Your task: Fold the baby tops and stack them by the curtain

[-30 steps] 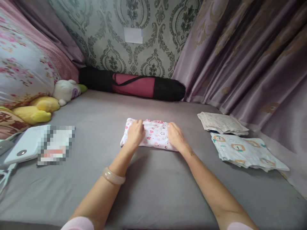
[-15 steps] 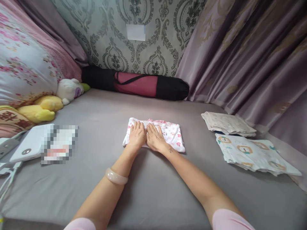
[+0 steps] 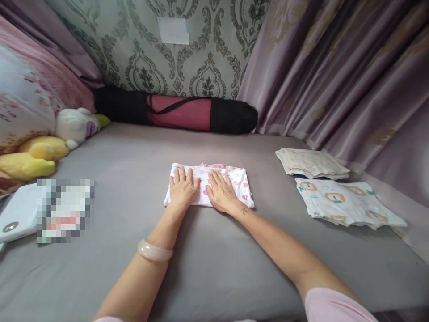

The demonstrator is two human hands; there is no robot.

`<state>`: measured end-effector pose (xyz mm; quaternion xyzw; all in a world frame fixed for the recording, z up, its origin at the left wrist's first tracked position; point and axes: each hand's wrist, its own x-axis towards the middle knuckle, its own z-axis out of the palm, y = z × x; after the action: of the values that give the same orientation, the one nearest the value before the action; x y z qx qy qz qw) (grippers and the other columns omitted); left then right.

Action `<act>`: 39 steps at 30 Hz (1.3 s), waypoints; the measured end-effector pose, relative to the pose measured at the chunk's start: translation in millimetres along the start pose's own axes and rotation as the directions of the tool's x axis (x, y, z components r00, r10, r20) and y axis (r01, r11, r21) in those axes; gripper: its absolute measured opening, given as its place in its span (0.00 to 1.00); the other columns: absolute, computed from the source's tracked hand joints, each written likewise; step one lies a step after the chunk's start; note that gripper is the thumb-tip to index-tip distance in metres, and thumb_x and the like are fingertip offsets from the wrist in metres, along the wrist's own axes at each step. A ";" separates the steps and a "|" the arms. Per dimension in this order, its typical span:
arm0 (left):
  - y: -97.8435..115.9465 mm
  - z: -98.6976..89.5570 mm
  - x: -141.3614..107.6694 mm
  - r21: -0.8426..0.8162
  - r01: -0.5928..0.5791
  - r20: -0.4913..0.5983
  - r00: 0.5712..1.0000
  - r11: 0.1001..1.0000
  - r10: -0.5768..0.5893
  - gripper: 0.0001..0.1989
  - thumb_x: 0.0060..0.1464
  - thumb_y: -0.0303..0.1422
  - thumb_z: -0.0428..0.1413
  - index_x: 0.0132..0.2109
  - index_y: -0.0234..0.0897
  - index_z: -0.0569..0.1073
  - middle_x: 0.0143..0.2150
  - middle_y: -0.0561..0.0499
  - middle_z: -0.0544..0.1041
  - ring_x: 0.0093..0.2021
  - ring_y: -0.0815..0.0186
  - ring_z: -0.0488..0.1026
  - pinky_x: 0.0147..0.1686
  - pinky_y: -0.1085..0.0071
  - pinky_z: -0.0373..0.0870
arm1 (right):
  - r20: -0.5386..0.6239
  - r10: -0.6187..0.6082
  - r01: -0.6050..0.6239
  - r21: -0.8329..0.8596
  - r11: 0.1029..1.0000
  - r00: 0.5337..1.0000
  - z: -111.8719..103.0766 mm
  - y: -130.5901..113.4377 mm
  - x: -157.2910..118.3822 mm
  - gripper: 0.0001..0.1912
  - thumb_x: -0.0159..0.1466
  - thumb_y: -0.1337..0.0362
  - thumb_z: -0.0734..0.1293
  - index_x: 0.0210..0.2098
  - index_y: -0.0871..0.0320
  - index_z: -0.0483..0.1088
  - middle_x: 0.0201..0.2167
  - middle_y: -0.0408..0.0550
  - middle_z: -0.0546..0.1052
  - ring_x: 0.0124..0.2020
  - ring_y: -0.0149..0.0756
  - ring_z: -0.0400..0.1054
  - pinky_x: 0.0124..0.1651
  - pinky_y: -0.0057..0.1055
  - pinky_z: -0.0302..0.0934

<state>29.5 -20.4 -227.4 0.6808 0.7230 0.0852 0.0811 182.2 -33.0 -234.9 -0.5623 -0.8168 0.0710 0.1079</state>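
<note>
A folded white cloth with pink prints (image 3: 241, 183) lies flat on the grey sheet, some pink fabric showing along its far edge. My left hand (image 3: 182, 188) rests palm down on its left part, fingers spread, a pale bangle (image 3: 155, 250) on that forearm. Flat on the middle-right part of the same cloth is my right hand (image 3: 221, 191), its fingers apart too. A gap with printed cloth showing separates the two hands.
Two folded cloth piles, one beige (image 3: 311, 163) and one white with orange prints (image 3: 348, 202), lie at right. A black and red long bag (image 3: 181, 112) lies along the wall. Plush toys (image 3: 75, 126), a white device (image 3: 23, 212) and a blurred item (image 3: 67, 212) are at left.
My hands have moved apart over the cloth, the left one leftward and the right one slightly rightward relative to it. The camera view has shifted a little.
</note>
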 end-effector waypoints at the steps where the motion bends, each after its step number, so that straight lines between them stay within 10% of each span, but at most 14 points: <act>1: -0.2 0.2 0.3 -0.004 0.010 -0.001 1.000 1.000 -0.010 0.33 0.65 0.45 0.41 0.71 0.30 0.55 0.73 0.35 0.50 0.73 0.45 0.43 0.68 0.48 0.44 | 0.002 0.004 -0.004 -0.007 1.000 1.000 -1.4 4.8 -2.4 0.31 0.72 0.58 0.50 0.70 0.68 0.52 0.72 0.57 0.50 0.72 0.45 0.41 0.72 0.49 0.31; 9: -5.4 -0.8 2.9 -0.028 0.082 0.020 0.996 0.996 -0.081 0.42 0.62 0.52 0.40 0.71 0.23 0.51 0.74 0.31 0.45 0.73 0.45 0.44 0.68 0.46 0.45 | -0.064 0.028 -0.028 -0.003 1.000 0.998 -11.8 41.6 -20.8 0.31 0.72 0.56 0.50 0.68 0.68 0.56 0.71 0.58 0.53 0.72 0.46 0.42 0.72 0.47 0.33; 15: -7.0 -2.7 2.5 -0.033 0.088 0.023 0.996 0.996 -0.087 0.41 0.62 0.51 0.39 0.71 0.22 0.51 0.73 0.30 0.45 0.73 0.46 0.44 0.68 0.47 0.45 | -0.339 0.108 -0.039 0.204 0.978 0.934 -13.5 61.9 -27.2 0.29 0.71 0.62 0.46 0.64 0.67 0.61 0.66 0.59 0.62 0.69 0.37 0.51 0.70 0.43 0.47; 34: -16.6 -12.6 4.0 -0.069 0.105 0.082 0.992 0.992 -0.099 0.37 0.64 0.46 0.35 0.71 0.24 0.51 0.73 0.35 0.48 0.73 0.44 0.43 0.67 0.41 0.43 | -0.058 0.307 -0.312 -0.119 0.943 0.950 -23.5 71.7 -29.8 0.32 0.72 0.57 0.47 0.69 0.70 0.52 0.71 0.60 0.53 0.71 0.48 0.45 0.71 0.47 0.38; 39: -15.0 -14.9 3.0 -0.039 0.048 -0.046 0.998 0.998 -0.050 0.33 0.66 0.42 0.33 0.68 0.23 0.59 0.71 0.33 0.55 0.72 0.44 0.46 0.67 0.41 0.44 | -0.157 0.269 -0.300 -0.228 0.926 0.950 -35.2 59.3 -23.4 0.33 0.72 0.56 0.49 0.68 0.75 0.52 0.71 0.65 0.49 0.72 0.50 0.40 0.72 0.47 0.34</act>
<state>11.2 -18.5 -216.4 0.6592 0.7393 0.1128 0.0792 252.8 -33.8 -217.3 -0.6875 -0.7205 -0.0519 0.0748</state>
